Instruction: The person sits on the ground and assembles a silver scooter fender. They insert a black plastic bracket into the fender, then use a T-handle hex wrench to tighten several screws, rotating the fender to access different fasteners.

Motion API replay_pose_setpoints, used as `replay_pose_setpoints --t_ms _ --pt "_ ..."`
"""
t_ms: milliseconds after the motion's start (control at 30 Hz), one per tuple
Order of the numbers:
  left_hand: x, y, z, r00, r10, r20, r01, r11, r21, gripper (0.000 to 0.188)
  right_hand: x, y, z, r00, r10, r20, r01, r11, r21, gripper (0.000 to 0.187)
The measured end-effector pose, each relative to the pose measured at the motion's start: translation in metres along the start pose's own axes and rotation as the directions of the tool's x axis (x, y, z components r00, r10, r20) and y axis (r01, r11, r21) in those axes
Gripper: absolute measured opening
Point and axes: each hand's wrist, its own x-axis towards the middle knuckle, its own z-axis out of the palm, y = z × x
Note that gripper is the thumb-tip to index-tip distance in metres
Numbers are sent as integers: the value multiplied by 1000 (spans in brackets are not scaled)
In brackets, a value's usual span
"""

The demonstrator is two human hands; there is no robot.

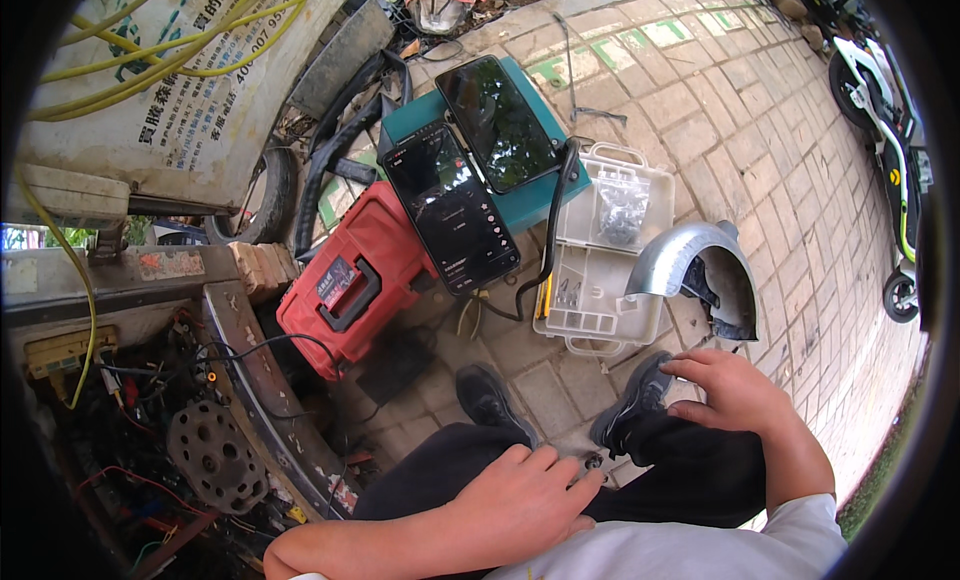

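My left hand (525,500) lies palm down over my lap, fingers loosely spread, with no object seen in it. Just beyond its fingertips is a small dark round object (593,462) too small to name. My right hand (732,388) hovers by my right knee, thumb and fingers apart, and holds nothing. Past it stands a curved silver mudguard (668,255) on the paving. A clear plastic parts case (610,315) lies open beside that, with a bag of small parts (623,215) in its far half. Neither hand touches these.
A phone with a lit screen (450,205) and a darker one (500,120) lean on a teal box (535,215). A red toolbox (345,290) stands at left. Beside it, an open metal housing (270,390) holds wires and a perforated disc (215,455). A scooter (885,140) stands far right.
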Motion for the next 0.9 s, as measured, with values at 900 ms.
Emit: replay_pose_setpoints --t_ms 900 --pt "-33 36 26 999 10 53 -20 980 196 42 -85 -19 32 993 80 -88 -74 995 73 51"
